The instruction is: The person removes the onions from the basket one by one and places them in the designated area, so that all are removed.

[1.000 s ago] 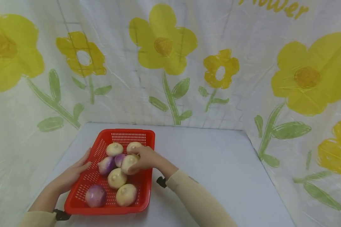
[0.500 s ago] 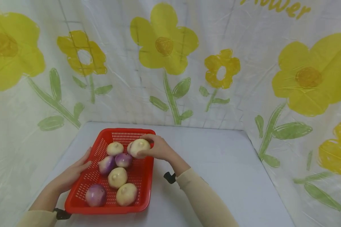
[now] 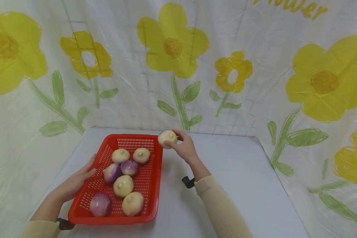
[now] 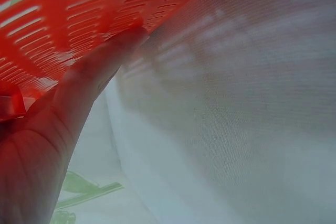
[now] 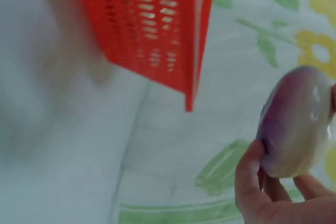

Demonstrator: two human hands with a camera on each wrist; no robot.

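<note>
A red plastic basket with slotted walls holds several purple-and-white turnips, among them a white-topped turnip at the back and a purple turnip at the front left. My left hand grips the basket's left side, thumb over the rim and fingers along the outer wall. In the left wrist view a straight finger lies against that wall. My right hand holds a turnip in the air by the basket's back right corner. The right wrist view shows this held turnip between thumb and fingers.
The basket stands on the left part of a white-covered table. To its right lies bare white tabletop. A pale curtain painted with yellow flowers hangs behind the table and at both sides.
My right hand has lifted the turnip out from among the others and carried it back and right, past the basket's right rim. The left hand and the basket have stayed put.
</note>
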